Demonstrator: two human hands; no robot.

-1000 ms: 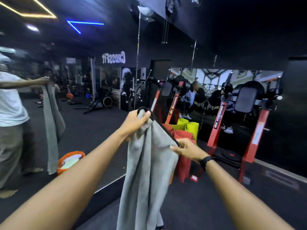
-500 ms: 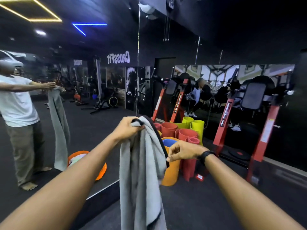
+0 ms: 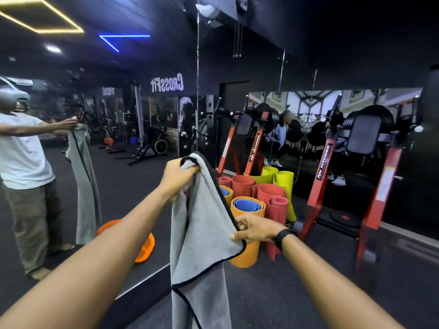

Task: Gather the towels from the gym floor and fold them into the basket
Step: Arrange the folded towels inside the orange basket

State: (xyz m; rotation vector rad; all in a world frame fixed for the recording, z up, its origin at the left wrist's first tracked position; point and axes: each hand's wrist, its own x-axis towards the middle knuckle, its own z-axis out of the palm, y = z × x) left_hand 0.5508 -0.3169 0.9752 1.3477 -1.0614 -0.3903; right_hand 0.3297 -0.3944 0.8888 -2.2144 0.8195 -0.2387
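Holding a grey towel (image 3: pixel 204 224) up before the mirror (image 3: pixel 118 162).
In the mirror an orange basket (image 3: pixel 145 248) lies on the floor; the left hand (image 3: pixel 178 176) grips the towel's top corner, the right hand (image 3: pixel 256 227) pinches its black edge lower down, rolled mats (image 3: pixel 268 200) behind.

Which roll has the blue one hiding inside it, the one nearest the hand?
Find the big wall mirror, then the bunch of standing rolled mats right of its end. The front one is orange, just behind the right hand, with a blue roll tucked inside; its neighbours are red and yellow.
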